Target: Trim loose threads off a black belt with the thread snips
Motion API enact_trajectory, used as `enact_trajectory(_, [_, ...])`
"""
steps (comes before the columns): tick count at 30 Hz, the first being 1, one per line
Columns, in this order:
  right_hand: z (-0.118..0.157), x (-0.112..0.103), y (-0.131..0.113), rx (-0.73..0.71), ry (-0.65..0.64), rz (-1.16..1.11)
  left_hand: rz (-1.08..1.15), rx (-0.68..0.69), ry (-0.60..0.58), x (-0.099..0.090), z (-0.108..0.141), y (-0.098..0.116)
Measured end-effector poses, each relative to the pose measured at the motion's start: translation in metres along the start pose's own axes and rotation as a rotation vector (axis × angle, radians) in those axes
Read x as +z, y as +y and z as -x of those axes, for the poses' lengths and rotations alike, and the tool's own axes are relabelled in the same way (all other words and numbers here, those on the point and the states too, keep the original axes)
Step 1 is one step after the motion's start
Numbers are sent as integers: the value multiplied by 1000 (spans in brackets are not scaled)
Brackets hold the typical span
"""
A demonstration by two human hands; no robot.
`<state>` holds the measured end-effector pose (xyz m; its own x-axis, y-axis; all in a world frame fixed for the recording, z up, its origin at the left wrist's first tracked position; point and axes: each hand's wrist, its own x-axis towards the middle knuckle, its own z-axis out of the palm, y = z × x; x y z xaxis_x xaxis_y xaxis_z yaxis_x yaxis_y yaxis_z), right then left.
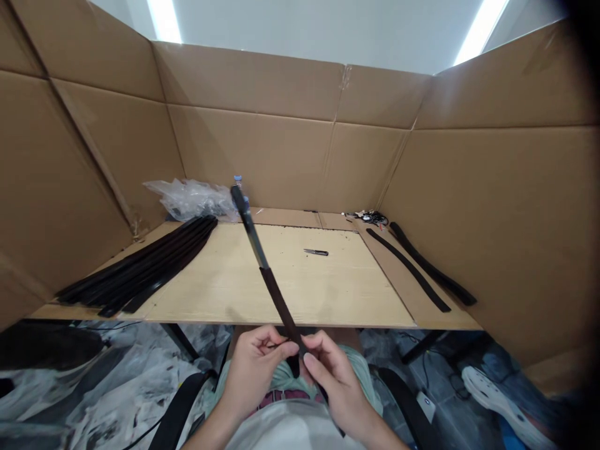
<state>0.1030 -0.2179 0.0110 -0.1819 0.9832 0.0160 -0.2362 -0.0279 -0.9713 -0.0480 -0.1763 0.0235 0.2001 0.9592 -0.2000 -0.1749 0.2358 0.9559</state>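
L hand (255, 372) & R hand (335, 387) both grasping a long black strap (272, 294), fingers clenched on its lower end, strap held up tilted over the near edge of the surface (328, 294); pile of black straps (135, 265) along L edge, 2 more straps (422, 265) along R edge; small snips (315, 252) mid-surface, plastic bag (187, 200) in far L corner

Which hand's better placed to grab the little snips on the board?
Probably the right hand: it's on the same side of the black strip as the snips. The left hand would have to cross the strip.
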Motion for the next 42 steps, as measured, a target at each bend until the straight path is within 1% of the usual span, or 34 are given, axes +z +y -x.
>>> enact_trajectory(2, [-2,2,-4,-19,-14,-19,7,-9,-43,0,1,0])
enact_trajectory(4, [-4,3,-4,3,-37,-40,12,-21,-83,2,3,0])
enact_trajectory(7, [-3,5,0,41,-11,-71,41,-40,-70,5,6,-1])
enact_trajectory(10, [0,5,7,36,11,-87,86,-31,-54,6,6,-1])
enact_trajectory(13, [0,5,9,29,38,-74,101,-9,-66,4,4,-2])
enact_trajectory(17, [-2,4,4,9,73,-61,48,-31,-79,2,2,0])
enact_trajectory(22, [-5,4,2,69,26,-75,0,-55,-87,0,3,5])
enact_trajectory(25, [-4,4,5,82,74,-106,-48,-54,-69,0,4,3])
enact_trajectory(28, [-1,4,8,91,85,-149,-56,-33,-120,1,6,2])
enact_trajectory(31, [0,5,6,60,67,-96,-49,0,-167,2,7,2])
enact_trajectory(33, [0,4,4,58,73,-78,-43,6,-175,4,8,3])
enact_trajectory(35, [-1,4,2,77,93,-65,-27,-11,-184,6,9,4])
enact_trajectory(39, [-1,5,4,106,151,10,-35,-33,-148,12,13,5])
enact_trajectory(42, [-2,6,5,141,181,37,-16,-35,-168,15,14,5])
